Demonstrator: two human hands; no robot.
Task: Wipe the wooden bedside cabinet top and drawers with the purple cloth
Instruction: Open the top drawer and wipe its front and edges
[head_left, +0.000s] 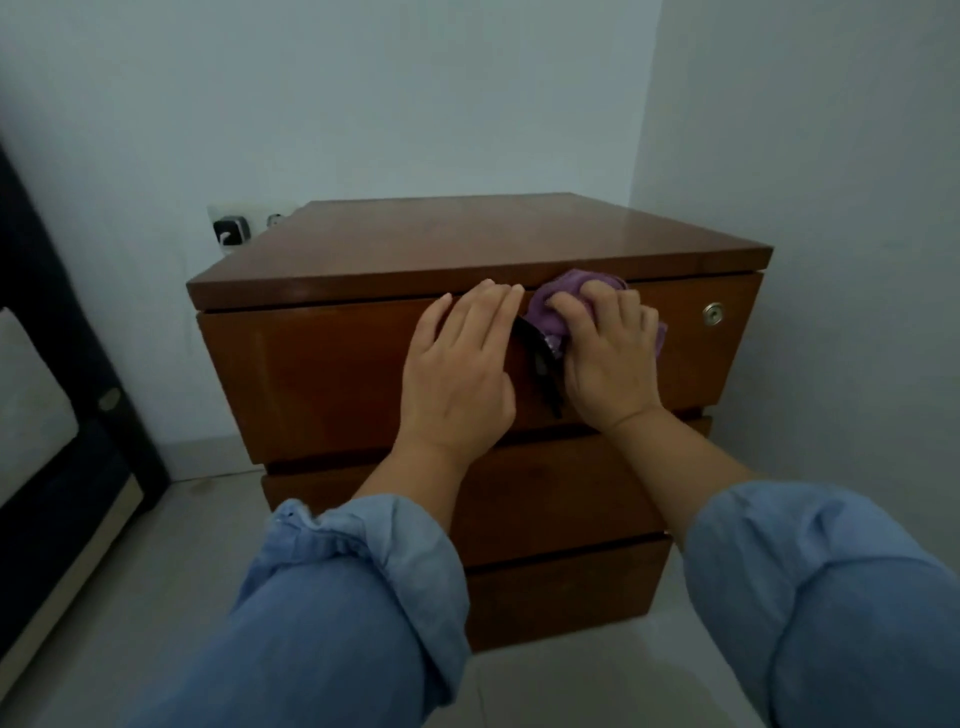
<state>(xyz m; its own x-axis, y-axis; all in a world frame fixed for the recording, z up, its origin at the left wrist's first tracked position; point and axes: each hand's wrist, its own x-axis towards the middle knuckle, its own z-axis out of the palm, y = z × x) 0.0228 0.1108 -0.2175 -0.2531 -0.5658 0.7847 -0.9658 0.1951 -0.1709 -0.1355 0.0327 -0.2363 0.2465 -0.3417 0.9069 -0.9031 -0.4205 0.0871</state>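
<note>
A big brown wooden bedside cabinet (363, 364) with three drawers stands on the pale floor in a corner of the room. The left hand (460, 376) lies flat on the front of the top drawer (311, 374), fingers straight and close together, holding nothing. The right hand (610, 358) is just beside it, fingers curled tight around the bunched purple cloth (553, 304), pressing it on the same drawer, right under the top's edge. A dark handle (540, 364) shows between the hands. A small round silver lock (714, 314) sits near the drawer's right end.
</note>
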